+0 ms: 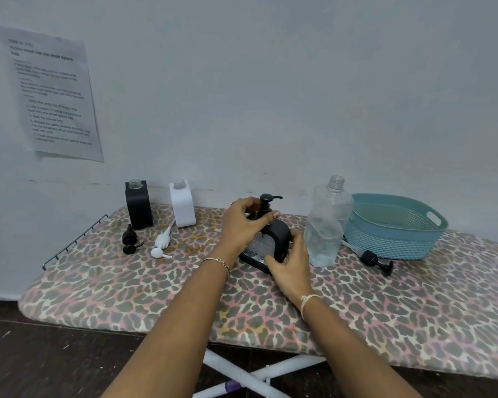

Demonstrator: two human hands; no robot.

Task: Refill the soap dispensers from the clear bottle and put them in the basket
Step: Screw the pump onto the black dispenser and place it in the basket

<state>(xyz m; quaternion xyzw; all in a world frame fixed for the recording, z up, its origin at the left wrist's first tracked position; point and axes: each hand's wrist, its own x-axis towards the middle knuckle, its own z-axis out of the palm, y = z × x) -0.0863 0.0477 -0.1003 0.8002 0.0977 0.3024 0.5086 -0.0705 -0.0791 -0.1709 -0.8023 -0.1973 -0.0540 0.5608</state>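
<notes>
A black-framed clear dispenser (281,235) stands tilted at the middle of the ironing board (414,305). My left hand (243,225) grips the black pump head (268,200) at its top. My right hand (289,264) holds its lower body. The clear bottle (327,222), uncapped and partly filled, stands just to the right. Beyond it sits the teal basket (394,228). A black dispenser (138,203) and a white dispenser (182,203) stand open-necked at the back left.
A loose black pump (130,239) and a white pump (162,244) lie in front of the back-left dispensers. Another black pump (375,259) lies before the basket. A wire rack (75,239) ends the board at left. A paper sheet (52,93) hangs on the wall.
</notes>
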